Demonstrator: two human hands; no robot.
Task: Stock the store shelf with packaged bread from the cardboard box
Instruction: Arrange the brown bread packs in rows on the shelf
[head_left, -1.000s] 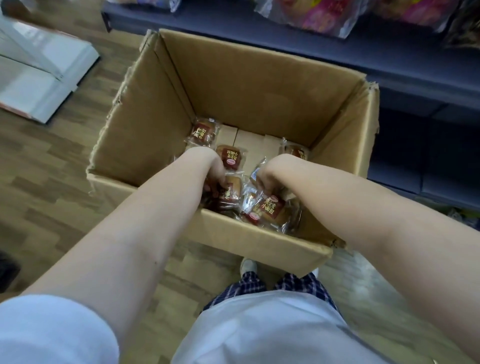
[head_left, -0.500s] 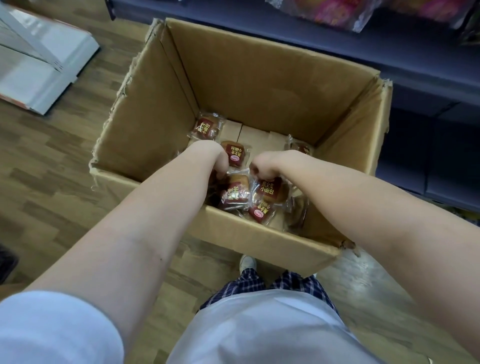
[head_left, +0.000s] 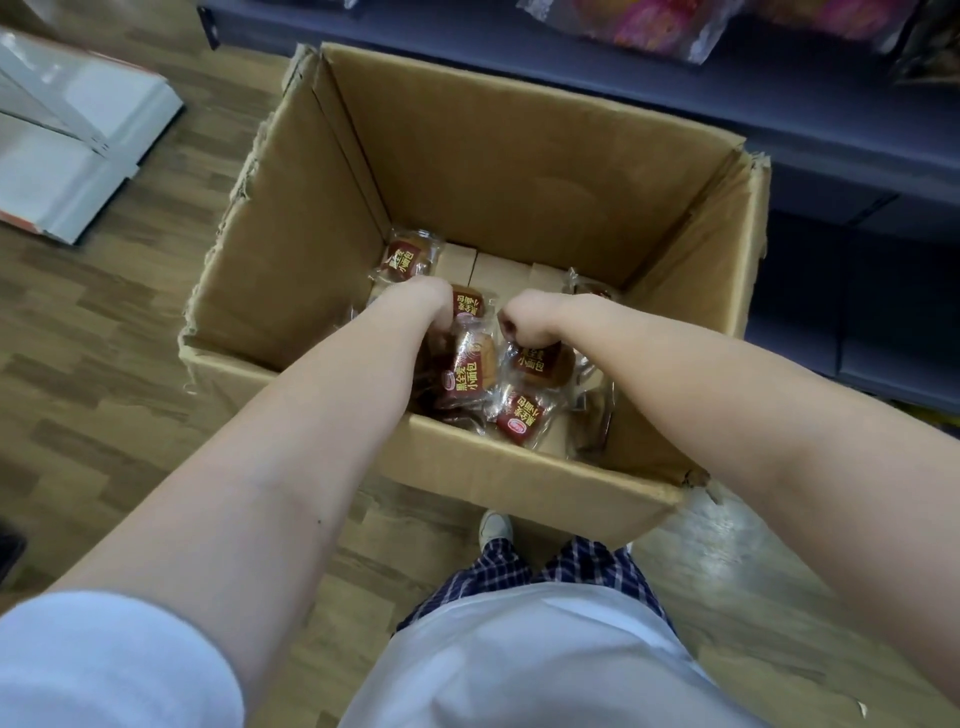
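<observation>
The left hand (head_left: 428, 306) and right hand (head_left: 527, 325) have drawn together, fingers clenched on packets (head_left: 470, 366) in the box (head_left: 291, 218). Lifting to the shelf (head_left: 675, 88) likely follows.

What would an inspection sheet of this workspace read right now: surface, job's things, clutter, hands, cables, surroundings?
Surface: wood-pattern floor; the box stands on it.
Job's things: open cardboard box, mostly emptied; a few bread packets in clear wrap with red labels lie at its bottom, most near the front wall.
Clutter: white boards lying flat on the floor to the left.
Hands: left hand and right hand are both down in the box, fingers curled round packets.
Cables: nothing seen.
Surroundings: dark blue shelf behind the box, holding pink-printed bags.
</observation>
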